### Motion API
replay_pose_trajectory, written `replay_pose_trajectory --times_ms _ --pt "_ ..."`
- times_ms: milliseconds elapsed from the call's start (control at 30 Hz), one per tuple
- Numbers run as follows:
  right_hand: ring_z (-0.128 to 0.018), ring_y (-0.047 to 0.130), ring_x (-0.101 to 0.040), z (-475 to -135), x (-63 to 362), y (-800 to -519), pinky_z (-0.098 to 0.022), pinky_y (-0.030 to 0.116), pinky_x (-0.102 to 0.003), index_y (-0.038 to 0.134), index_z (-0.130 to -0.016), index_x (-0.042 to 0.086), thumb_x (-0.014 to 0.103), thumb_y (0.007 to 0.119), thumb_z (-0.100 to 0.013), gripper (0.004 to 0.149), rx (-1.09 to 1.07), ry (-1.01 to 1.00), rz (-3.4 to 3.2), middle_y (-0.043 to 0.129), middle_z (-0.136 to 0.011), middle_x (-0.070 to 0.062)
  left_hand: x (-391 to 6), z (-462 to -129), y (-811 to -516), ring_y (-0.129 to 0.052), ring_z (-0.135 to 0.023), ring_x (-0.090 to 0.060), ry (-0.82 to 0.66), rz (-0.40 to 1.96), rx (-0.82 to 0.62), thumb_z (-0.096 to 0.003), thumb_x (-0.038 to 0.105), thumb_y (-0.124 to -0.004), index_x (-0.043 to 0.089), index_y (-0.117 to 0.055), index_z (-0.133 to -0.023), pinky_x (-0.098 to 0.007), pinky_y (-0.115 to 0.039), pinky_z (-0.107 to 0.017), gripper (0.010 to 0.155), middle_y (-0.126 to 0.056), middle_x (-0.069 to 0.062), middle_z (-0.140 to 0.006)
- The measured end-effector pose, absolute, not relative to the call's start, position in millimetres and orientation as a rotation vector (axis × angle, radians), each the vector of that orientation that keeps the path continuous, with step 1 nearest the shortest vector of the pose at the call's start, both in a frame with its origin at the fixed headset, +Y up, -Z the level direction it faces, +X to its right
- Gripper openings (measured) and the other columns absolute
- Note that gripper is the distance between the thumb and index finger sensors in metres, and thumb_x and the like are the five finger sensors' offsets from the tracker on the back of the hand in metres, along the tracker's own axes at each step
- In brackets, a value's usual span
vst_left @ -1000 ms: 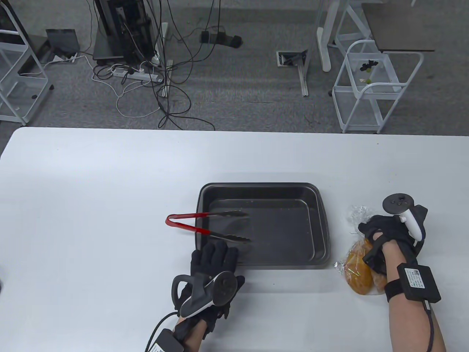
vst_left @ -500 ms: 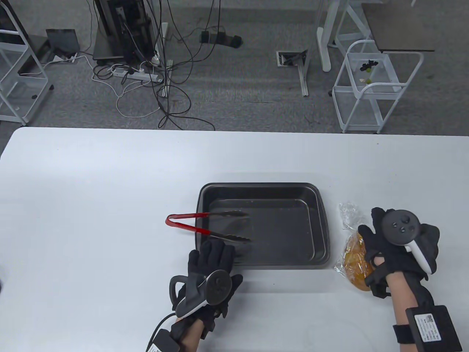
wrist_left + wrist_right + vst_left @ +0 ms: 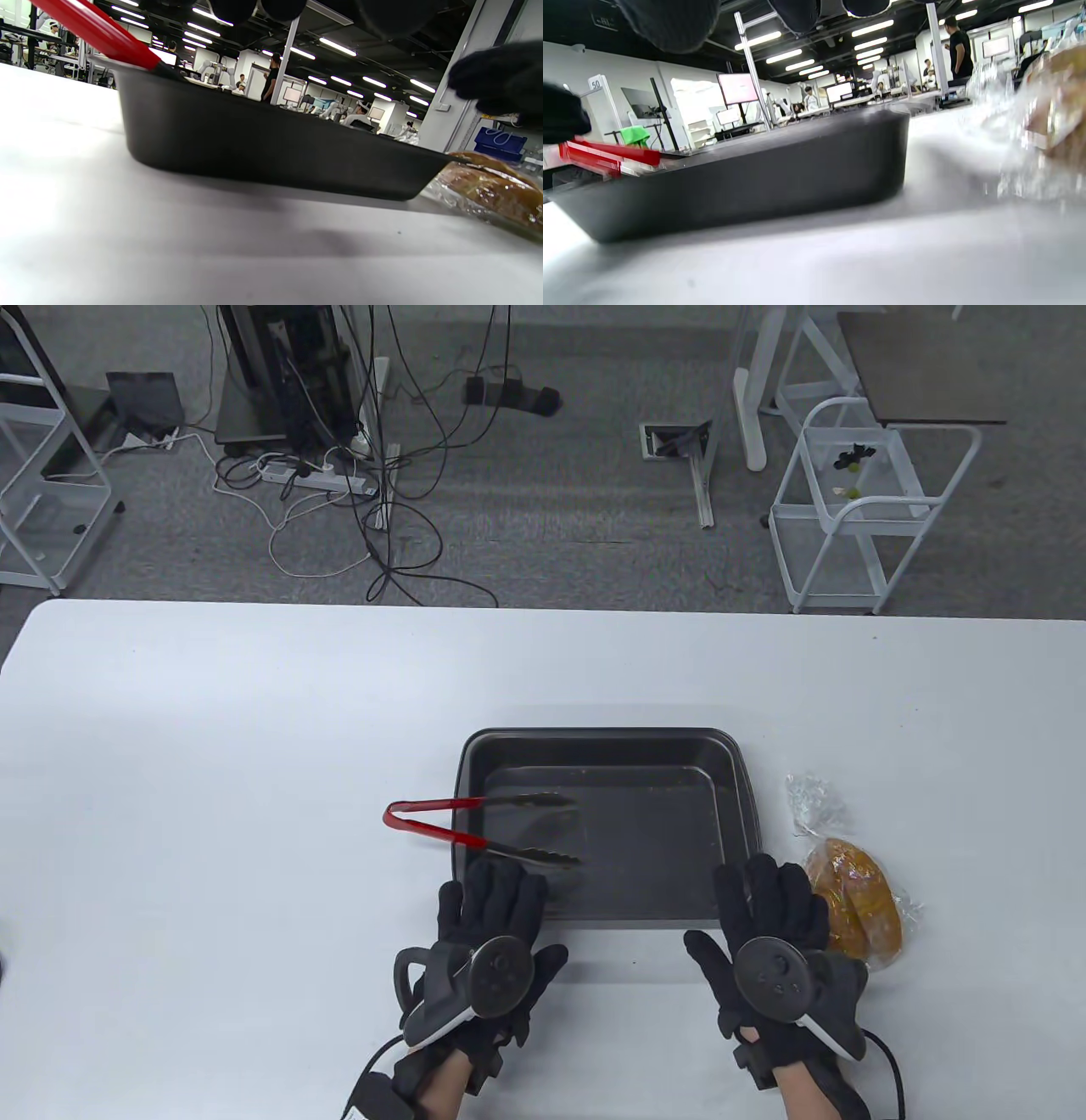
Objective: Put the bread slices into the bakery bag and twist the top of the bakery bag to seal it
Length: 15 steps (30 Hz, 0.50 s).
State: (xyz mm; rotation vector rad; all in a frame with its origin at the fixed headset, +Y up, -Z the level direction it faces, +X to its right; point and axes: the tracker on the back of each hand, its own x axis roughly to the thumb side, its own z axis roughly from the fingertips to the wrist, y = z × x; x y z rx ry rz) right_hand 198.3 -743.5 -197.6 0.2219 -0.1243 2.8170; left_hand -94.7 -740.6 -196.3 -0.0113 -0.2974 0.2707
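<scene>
The bakery bag is seen lying on the white worktop, just beside the dark baking tray at the tray's 4 o'clock corner, with the bread slices already inside and its crinkled clear top bunched at the far end. The relation that counts is called here: from the right hand the bag lies at about 1 o'clock, close by, and its long axis runs from 5 o'clock at the loaded end up to 11 o'clock at the twisted neck. The right hand is plainly the nearer; the left hand is set well apart, across the tray's near edge at its 7 o'clock corner. Both grips are spread flat, palms down, with nothing held; fingertips reach the tray's near rim, though contact cannot be told. Red-handled tongs are propped over the tray's left rim, tips inside the pan. The tray holds no bread, so the loading is judged done and the twist apparently made. Beyond the worktop, grey carpet, trailing cables and white wire carts are seen; the wrist views catch a lit hall with people at desks.
</scene>
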Motion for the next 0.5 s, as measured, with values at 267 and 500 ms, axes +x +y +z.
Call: replay_pose_trajectory --times_ms 267,500 --pt "-0.093 0.009 -0.071 -204 189 -773 -0.062 0.021 -0.079 0.037 -0.11 0.008 0.057 0.065 -0.045 0.087 0.232 0.29 2.883 0.017 -0.11 -0.042 -92 -200 -746 -0.048 -0.112 -0.05 -0.296 0.248 -0.029 -0.0461 0.06 -0.068 0.025 -0.047 -0.111 -0.068 -0.033 -0.082 0.077 -0.052 -0.013 -0.119" --pt "-0.094 0.011 -0.071 -206 195 -766 -0.062 0.021 -0.079 0.036 -0.111 0.006 0.056 0.067 -0.046 0.088 0.228 0.286 2.806 0.019 -0.11 -0.042 -89 -202 -745 -0.047 -0.113 -0.05 -0.308 0.236 -0.054 -0.0465 0.06 -0.068 0.025 -0.046 -0.111 -0.068 -0.033 -0.083 0.077 -0.05 -0.013 -0.12"
